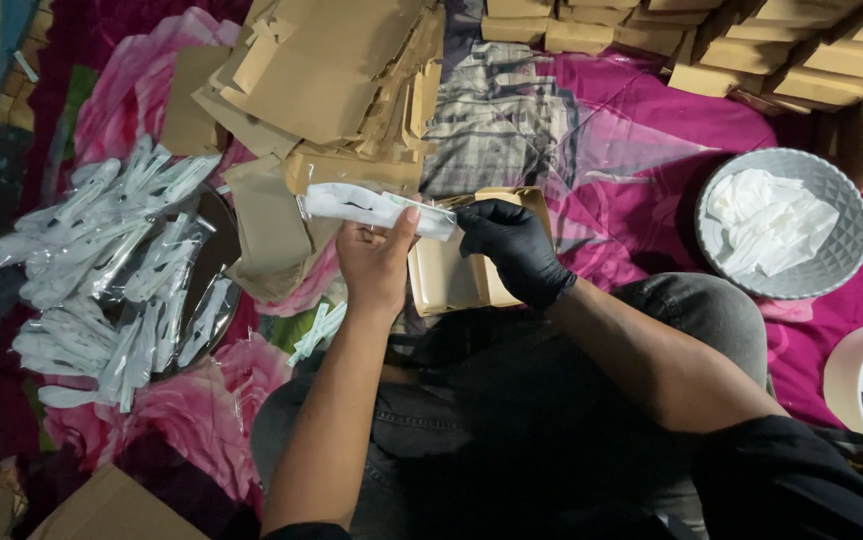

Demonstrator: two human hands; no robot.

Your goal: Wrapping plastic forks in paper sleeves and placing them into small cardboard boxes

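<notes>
- My left hand (375, 262), bare, fingers pinched round a clear-wrapped white cutlery packet (380, 208), held level over my lap.
- My right hand (512, 248), black glove, grips the packet's right end, just above an open brown paper box (452, 275).
- Grey patterned bowl (840, 215) at right holds white folded napkins (770, 222).
- Round tray (214, 262) at left, heaped with wrapped cutlery packets (112, 270).
- Flat brown box blanks (322, 70) stacked ahead, folded boxes (752, 50) top right.
- All on a magenta floral cloth (632, 130).
</notes>
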